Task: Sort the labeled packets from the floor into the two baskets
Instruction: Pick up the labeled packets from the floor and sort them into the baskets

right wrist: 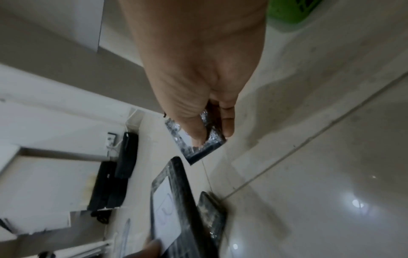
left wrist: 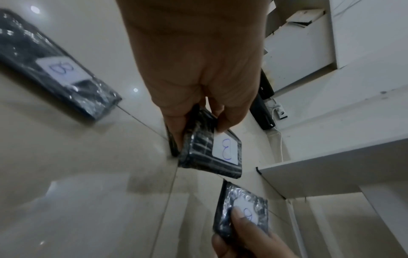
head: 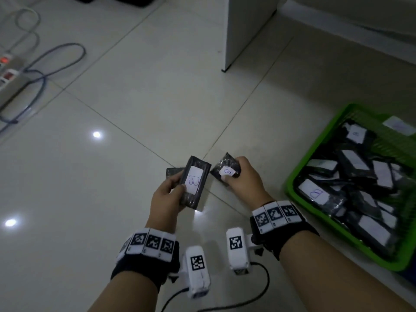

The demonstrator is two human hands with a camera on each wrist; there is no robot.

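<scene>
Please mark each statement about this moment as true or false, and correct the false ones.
1. The left hand holds a black packet labelled B. True.
2. The right hand is empty. False: it grips a small black packet with a white label.
3. The green basket sits on the person's right and already holds many labelled packets. True.
4. The green basket is on a table. False: it stands on the tiled floor.
5. A power strip with cables lies at the far left. True.
6. Both held packets touch each other. False: in the head view a gap shows between them.
</scene>
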